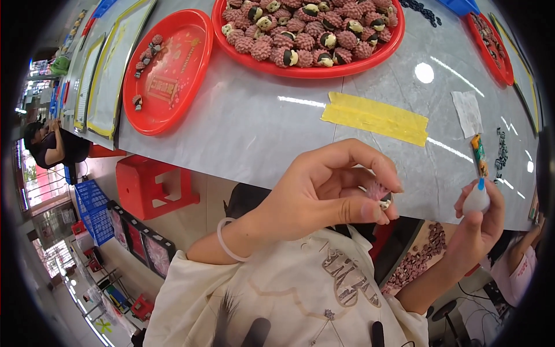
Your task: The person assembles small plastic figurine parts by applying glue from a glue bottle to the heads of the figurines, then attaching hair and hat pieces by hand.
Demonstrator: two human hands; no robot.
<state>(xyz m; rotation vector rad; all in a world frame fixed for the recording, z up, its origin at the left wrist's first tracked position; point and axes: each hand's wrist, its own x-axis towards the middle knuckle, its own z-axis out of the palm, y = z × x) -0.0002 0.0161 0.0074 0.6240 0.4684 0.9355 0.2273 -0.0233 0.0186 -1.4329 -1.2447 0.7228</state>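
A hand-assembly workshop is showing here. A long, glossy grey desk [243, 104] is carrying a broad, red plastic tray [306, 72] heaped with small, pink, knobbly pieces [347, 39], and the left hand [332, 194] is holding a similar piece [377, 191]. At far left, a person in dark clothes [63, 147] is facing the desk; nearer, a red plastic stool [139, 188] is standing beside it, with blue, lattice-sided plastic crates [92, 211] lying behind. At right, another person in a pale pink top [514, 269] is appearing.

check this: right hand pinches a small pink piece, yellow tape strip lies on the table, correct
Wrong hand: the head view shows the left hand pinching the small pink piece. The right hand holds a white bottle. The yellow tape strip does lie on the table.
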